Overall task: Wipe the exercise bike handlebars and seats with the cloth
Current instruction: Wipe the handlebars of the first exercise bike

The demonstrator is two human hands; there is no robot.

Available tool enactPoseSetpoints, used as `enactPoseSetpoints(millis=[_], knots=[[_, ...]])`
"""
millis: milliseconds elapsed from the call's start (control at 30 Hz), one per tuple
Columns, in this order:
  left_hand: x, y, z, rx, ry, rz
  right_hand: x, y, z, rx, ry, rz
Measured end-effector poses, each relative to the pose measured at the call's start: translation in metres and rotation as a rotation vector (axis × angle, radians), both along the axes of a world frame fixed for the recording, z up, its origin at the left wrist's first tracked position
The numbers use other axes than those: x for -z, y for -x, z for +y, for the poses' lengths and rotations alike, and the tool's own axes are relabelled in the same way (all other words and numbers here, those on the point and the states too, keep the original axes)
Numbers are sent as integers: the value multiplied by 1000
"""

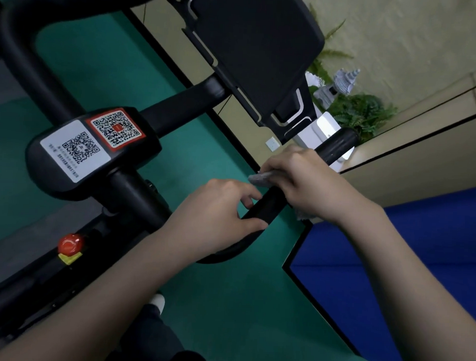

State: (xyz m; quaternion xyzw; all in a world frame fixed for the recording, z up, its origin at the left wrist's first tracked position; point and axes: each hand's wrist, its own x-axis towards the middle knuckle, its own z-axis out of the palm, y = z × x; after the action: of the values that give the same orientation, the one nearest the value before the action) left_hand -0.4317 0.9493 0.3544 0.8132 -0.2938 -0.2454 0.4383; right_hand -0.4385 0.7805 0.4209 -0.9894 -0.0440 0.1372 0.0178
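Over the green floor (227, 301), the black exercise bike (128, 195) is filling the left and top of the view, its dark console (252, 54) tilting up near the top edge. A blue padded surface (390, 266) is lying to the right. The looped handlebar (260, 208) is running from the stem up toward the right, its free end showing beyond the right hand. The left hand (211, 209) is gripping the lower bend of this bar, fingers curled over it and thumb hooking round the near side. Just beside it, higher on the bar, the right hand (307, 182) is clamping the grey cloth (260, 177) around the bar, with cloth edges peeking out on both sides of the hand. Two QR-code stickers (116, 128) are sitting on the stem cap, and a red knob (70, 243) is showing below them.
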Motion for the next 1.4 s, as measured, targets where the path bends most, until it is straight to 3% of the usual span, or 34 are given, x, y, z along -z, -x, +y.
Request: enactPoseSetpoints(millis=[133, 300, 467, 867, 1167, 1400], knots=[[-2, 0, 0, -2, -2, 26, 6, 4, -5, 35, 52, -167], [-5, -2, -1, -1, -6, 54, 11, 19, -7, 27, -127, -257], [-5, -2, -4, -28, 33, 80, 28, 31, -13, 14, -167, -617], [-6, -8, -31, -30, 121, 57, 85, 55, 18, 432, -506, -1242], [0, -1, -39, -123, 207, 73, 100, 52, 50, 894, -847, -1459], [1, 0, -39, -133, 253, 120, 102, 45, 46, 992, -941, -1506]])
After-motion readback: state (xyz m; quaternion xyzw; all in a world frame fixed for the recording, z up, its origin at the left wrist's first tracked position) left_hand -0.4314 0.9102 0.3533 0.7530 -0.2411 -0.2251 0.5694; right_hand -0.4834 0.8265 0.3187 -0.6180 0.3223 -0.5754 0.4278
